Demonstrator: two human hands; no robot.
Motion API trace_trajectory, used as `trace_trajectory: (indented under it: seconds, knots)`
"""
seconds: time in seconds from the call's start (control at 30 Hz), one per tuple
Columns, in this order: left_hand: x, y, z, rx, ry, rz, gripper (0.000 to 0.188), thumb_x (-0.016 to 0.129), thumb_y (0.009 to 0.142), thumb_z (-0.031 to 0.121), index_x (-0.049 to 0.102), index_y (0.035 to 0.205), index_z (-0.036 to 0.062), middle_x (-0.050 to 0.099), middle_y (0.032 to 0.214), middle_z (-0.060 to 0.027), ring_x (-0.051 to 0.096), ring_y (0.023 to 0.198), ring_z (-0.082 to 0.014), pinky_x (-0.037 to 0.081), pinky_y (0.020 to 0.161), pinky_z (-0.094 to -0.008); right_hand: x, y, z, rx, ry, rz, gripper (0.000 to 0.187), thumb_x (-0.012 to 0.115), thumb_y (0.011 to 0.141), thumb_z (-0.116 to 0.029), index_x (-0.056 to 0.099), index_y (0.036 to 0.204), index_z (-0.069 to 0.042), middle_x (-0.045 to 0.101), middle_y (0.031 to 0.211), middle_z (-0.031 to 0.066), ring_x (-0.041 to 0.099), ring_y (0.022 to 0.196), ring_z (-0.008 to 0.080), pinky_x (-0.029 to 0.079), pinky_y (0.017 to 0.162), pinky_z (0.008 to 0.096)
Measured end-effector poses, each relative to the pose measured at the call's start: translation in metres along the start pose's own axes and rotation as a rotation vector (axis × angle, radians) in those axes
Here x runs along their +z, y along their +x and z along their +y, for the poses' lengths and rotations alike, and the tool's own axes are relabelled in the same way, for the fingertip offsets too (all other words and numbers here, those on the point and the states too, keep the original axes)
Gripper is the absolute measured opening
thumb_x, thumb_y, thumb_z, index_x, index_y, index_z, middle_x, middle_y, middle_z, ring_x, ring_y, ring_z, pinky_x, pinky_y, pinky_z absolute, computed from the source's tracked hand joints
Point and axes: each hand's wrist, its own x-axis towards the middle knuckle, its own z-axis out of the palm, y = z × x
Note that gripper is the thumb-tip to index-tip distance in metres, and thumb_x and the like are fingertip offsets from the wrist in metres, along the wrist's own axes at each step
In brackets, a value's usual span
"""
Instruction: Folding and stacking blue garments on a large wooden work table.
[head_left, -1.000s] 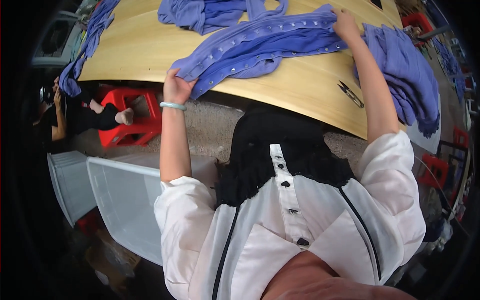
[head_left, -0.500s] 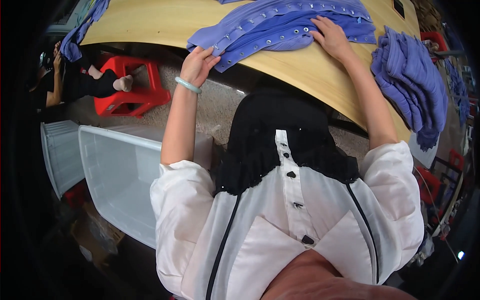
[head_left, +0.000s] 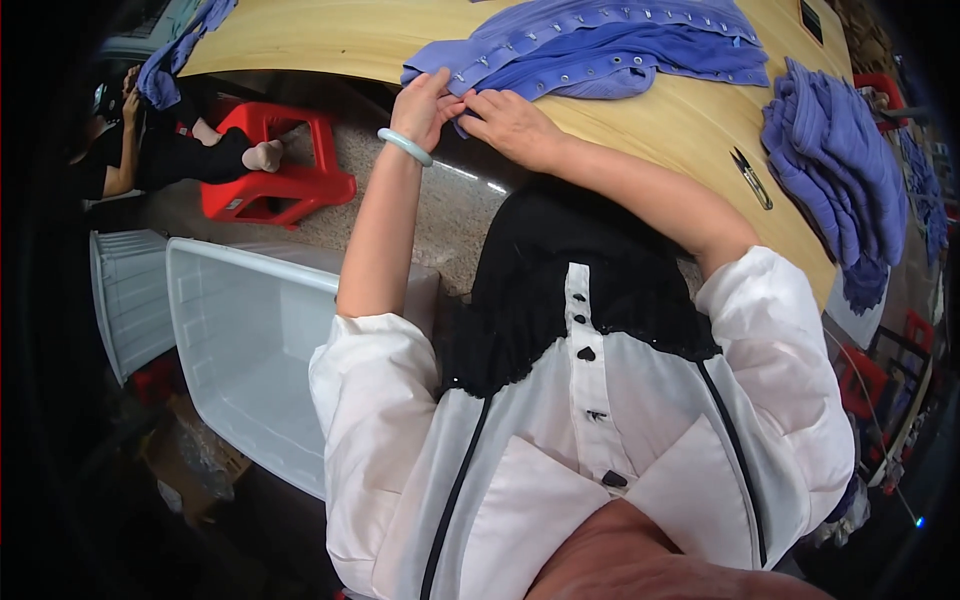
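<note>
A purple garment [head_left: 600, 60] with two rows of small metal snap fasteners lies across the near edge of the wooden table. At its left end my left hand [head_left: 428, 112] pinches the lower corner of the fabric; a pale bangle circles that wrist. My right hand [head_left: 512, 128] has its fingertips closed at the same corner, close against the left fingers. The bit of cloth between the two hands is mostly hidden by the fingers.
Black thread snips [head_left: 752, 178] lie on the table [head_left: 680, 150], left of a folded purple garment pile [head_left: 838, 170]. A dark phone-like object [head_left: 811, 20] sits at the far right. Below left stands a white plastic bin [head_left: 250, 350]. Another person's foot rests on a red stool [head_left: 290, 180].
My right hand has moved left from the garment's middle to its left corner, beside my left hand. The thread snips have come into view where my right forearm was.
</note>
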Motion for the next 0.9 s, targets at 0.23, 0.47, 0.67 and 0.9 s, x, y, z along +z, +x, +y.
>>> trace_trajectory:
  seconds: [0.23, 0.47, 0.67, 0.9]
  knots:
    - [-0.008, -0.001, -0.004, 0.057, 0.174, 0.018, 0.006, 0.057, 0.076, 0.004, 0.054, 0.080, 0.0011, 0.057, 0.075, -0.0054, 0.055, 0.062, -0.0105, 0.045, 0.054, -0.0190, -0.007, 0.005, -0.001, 0.064, 0.195, 0.059, 0.008, 0.053, 0.069, -0.016, 0.056, 0.072, -0.009, 0.050, 0.084, 0.0046, 0.049, 0.080, 0.0210, 0.040, 0.066, 0.0304]
    - [-0.004, -0.035, -0.003, 0.119, 0.228, 0.000, 0.018, 0.061, 0.072, 0.006, 0.058, 0.088, -0.0031, 0.058, 0.072, -0.0036, 0.050, 0.059, -0.0063, 0.040, 0.055, -0.0162, -0.034, 0.000, -0.006, 0.569, 0.816, -0.032, 0.019, 0.055, 0.076, -0.019, 0.059, 0.087, -0.004, 0.058, 0.070, 0.0079, 0.055, 0.063, 0.0177, 0.042, 0.057, 0.0258]
    - [0.004, -0.045, -0.004, 0.176, 0.391, -0.011, 0.013, 0.060, 0.073, 0.006, 0.059, 0.083, -0.0022, 0.057, 0.069, -0.0017, 0.049, 0.058, -0.0052, 0.039, 0.054, -0.0157, -0.041, -0.002, 0.003, 0.599, 0.827, -0.136, 0.019, 0.054, 0.077, -0.020, 0.058, 0.087, -0.004, 0.058, 0.070, 0.0094, 0.055, 0.064, 0.0184, 0.042, 0.058, 0.0278]
    - [0.000, -0.038, -0.010, 0.358, 0.668, 0.031, 0.015, 0.059, 0.074, 0.012, 0.058, 0.071, -0.0032, 0.054, 0.059, -0.0005, 0.046, 0.053, -0.0039, 0.037, 0.049, -0.0184, -0.041, 0.006, 0.005, 0.449, 0.615, 0.149, 0.015, 0.051, 0.077, -0.018, 0.054, 0.085, -0.005, 0.056, 0.069, 0.0131, 0.055, 0.066, 0.0282, 0.042, 0.057, 0.0328]
